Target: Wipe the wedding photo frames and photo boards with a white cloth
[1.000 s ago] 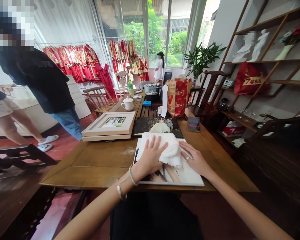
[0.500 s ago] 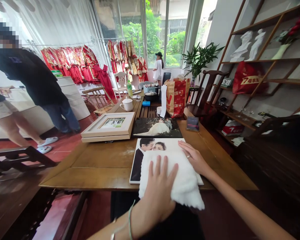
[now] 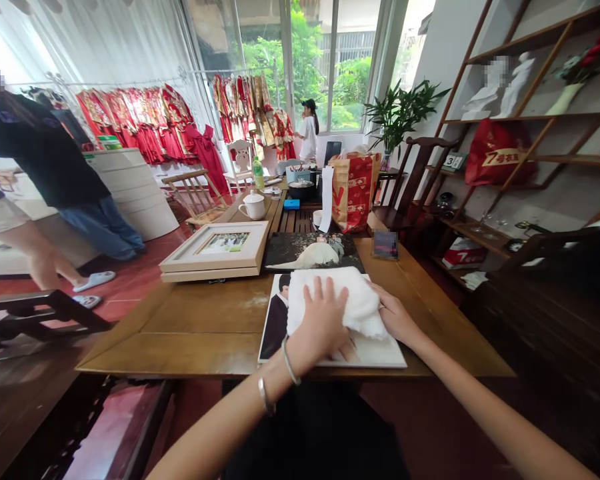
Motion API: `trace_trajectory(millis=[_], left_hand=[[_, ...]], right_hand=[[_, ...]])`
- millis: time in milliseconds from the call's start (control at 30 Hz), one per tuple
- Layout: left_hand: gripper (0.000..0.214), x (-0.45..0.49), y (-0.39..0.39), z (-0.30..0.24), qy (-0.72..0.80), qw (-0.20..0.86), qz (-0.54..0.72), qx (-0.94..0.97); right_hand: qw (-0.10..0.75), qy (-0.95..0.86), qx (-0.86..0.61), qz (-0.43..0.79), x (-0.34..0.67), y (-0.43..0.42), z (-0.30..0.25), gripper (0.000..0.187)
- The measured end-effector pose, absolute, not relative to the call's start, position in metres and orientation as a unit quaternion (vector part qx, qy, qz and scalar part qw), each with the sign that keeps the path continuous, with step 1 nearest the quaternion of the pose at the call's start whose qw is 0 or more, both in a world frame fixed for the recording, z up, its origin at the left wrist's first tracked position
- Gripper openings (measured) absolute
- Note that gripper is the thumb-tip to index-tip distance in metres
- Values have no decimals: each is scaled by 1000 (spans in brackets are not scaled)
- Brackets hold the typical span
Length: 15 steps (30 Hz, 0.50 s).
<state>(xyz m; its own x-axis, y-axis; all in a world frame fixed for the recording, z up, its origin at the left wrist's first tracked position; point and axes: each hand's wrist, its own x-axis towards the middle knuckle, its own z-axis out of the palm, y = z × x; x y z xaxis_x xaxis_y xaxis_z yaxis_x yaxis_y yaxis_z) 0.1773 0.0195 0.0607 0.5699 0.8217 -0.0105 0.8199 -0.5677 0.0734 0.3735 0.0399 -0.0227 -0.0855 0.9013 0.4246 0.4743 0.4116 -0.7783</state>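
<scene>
Left hand [image 3: 324, 317] atop white cloth [image 3: 365, 297]

A white lidded mug [image 3: 253, 207] stands on the left of the worktop [image 3: 200, 320], a green bottle [image 3: 258, 176] beyond it. A small blue box [image 3: 291, 204] lies between the mug and an upright red-and-brown paper bag [image 3: 357, 193]. At the far left hang red and gold garments [image 3: 140, 127]; far right, a leafy plant [image 3: 395, 117]. Shelves [image 3: 580, 117] on the right hold white statuettes [image 3: 519, 88] and a red carrier bag [image 3: 495, 167].
</scene>
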Motion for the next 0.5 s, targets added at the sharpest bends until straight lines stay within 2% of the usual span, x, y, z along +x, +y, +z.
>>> trace_trajectory(millis=[133,267,500], left_hand=[[86,190,-51,50,457,48,9,888],[91,201,-89,39,489,1,26,872],[78,188,-47,56,484,30,15,875]], right_hand=[[469,-695,-479,260,377,41,-22,37],[467,-694,-483,259,374,40,-18,38],[468,-713,-465,237,376,36,-22,39]])
